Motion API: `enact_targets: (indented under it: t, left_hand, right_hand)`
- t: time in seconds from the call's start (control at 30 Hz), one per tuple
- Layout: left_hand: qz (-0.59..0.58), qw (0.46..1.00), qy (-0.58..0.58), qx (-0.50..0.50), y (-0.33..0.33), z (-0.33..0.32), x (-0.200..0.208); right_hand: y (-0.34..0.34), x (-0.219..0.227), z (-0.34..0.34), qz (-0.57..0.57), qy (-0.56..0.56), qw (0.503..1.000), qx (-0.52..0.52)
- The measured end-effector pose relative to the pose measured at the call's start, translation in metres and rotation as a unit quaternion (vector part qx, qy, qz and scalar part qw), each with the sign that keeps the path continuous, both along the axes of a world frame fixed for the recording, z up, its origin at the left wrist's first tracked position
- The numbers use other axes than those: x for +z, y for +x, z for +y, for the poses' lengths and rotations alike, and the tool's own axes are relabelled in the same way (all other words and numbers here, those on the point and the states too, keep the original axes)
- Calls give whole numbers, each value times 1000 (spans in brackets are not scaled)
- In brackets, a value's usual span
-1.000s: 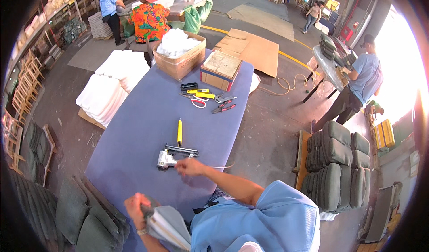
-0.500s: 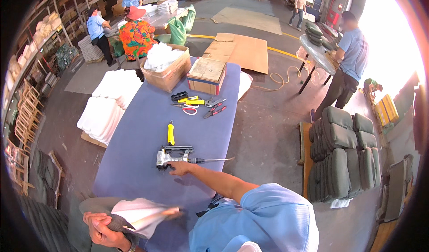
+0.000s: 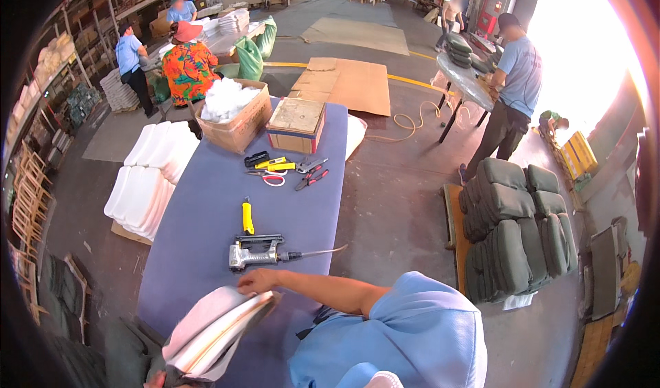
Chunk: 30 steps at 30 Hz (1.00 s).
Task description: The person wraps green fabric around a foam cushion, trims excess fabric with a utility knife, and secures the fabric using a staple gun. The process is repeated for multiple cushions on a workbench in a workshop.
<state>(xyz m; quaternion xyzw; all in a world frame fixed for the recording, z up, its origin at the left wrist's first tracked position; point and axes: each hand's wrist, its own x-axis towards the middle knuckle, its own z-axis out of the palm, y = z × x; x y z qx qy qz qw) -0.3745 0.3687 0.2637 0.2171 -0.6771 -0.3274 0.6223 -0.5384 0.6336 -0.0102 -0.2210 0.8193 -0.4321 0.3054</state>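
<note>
A grey-covered cushion (image 3: pixel 216 333) with a pale, layered underside is held tilted at the lower left, over the near end of the table. My left hand (image 3: pixel 159 380) grips its lower edge, and most of that hand is cut off by the frame. At the far corner of the cushion, my right hand (image 3: pixel 258 282) has its fingers closed on the edge. A silver-and-black staple gun (image 3: pixel 254 252) with a hose lies just beyond the right hand. Past it is a yellow-handled cutter (image 3: pixel 247 217).
The blue-covered table (image 3: pixel 185 250) also bears scissors (image 3: pixel 273 179), red-handled pliers (image 3: pixel 311 179), a closed box (image 3: pixel 297 125) and a carton of white stuffing (image 3: pixel 237 123). White foam pads (image 3: pixel 137 199) are stacked to the left, dark cushions (image 3: pixel 512 250) to the right. Several people work farther off.
My right hand has left the staple gun and come back to the cushion's edge. The cushion has swung round, its pale layers now facing up. My left hand has moved lower.
</note>
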Motion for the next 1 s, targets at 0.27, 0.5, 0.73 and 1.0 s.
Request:
enact_targets:
  t: [0.27, 0.5, 0.73, 1.0]
  left_hand:
    - [-141, 989, 51, -9, 96, -29, -30]
    - [-129, 979, 142, -68, 126, 4, -85]
    - [-126, 962, 222, -98, 109, 41, -186]
    - [-242, 948, 195, -71, 74, 65, -199]
  right_hand:
    - [52, 18, 2, -297, -151, 921, -203]
    - [5, 102, -27, -69, -69, 989, -108]
    - [-63, 215, -108, 293, -64, 954, -12]
    - [-99, 119, -148, 155, 113, 981, -9]
